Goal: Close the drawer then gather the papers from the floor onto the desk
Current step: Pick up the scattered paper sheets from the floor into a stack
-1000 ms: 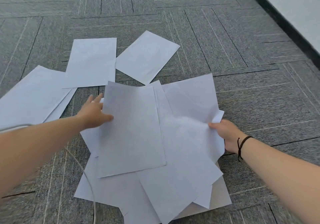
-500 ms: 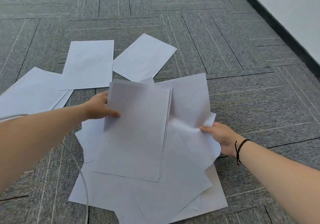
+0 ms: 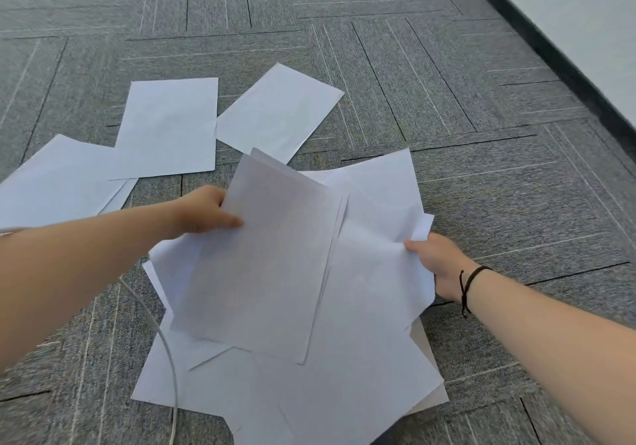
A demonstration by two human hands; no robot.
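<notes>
The left hand (image 3: 203, 210) is gripping the left edge of a top sheet (image 3: 261, 265); its thumb is pressing on the front of the paper and the other fingers are hiding behind it, so the fingers are clamped on that sheet; the sheet is tilting up off the pile, with its far edge lifting highest. The right hand (image 3: 438, 265) is pinching the right side of a crumpled sheet (image 3: 382, 248); the thumb is lying on top and the fingers are tucked under, so they are closed on the paper too; a dark string band (image 3: 468, 286) is sitting around that wrist. Both sheets are lying over a messy pile of papers (image 3: 309, 393) on the grey carpet floor (image 3: 481, 134); the pile is spreading out in many directions, with corners poking out at the near side. More loose sheets are lying flat farther away; one upright sheet (image 3: 168, 128) is resting just beside a slanting sheet (image 3: 278, 114), and their corners are nearly touching; an overlapping stack of two or three sheets (image 3: 58, 179) is lying at the far left, partly under the upright one. A thin white cable (image 3: 168, 358) is running across the floor and over the near left corner of the pile. A white wall (image 3: 578, 14) with a dark strip at its foot is standing at the far right. All the papers are on the floor.
</notes>
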